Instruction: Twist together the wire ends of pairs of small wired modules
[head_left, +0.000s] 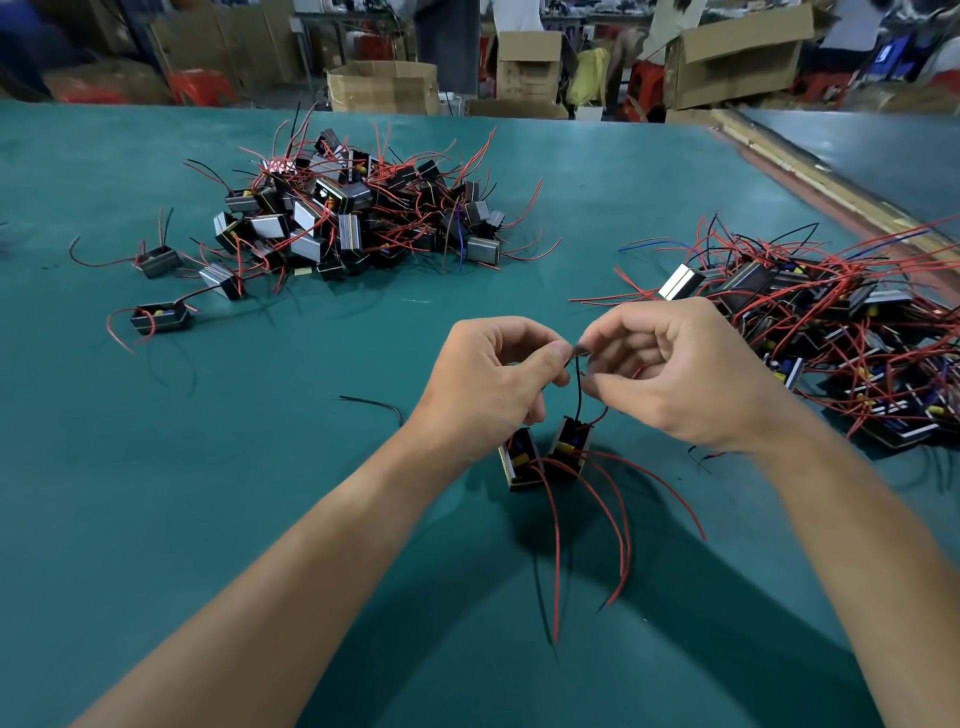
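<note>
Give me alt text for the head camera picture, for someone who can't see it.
A left hand and right hand pinch black wire ends together above two small wired modules. On the teal table, one module heap lies back left, another heap at right.

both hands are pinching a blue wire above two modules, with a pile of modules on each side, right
No: the head view shows the wire pinched by the left hand and right hand is black, not blue. The rest holds: two modules below it, a left pile and a right pile.
</note>
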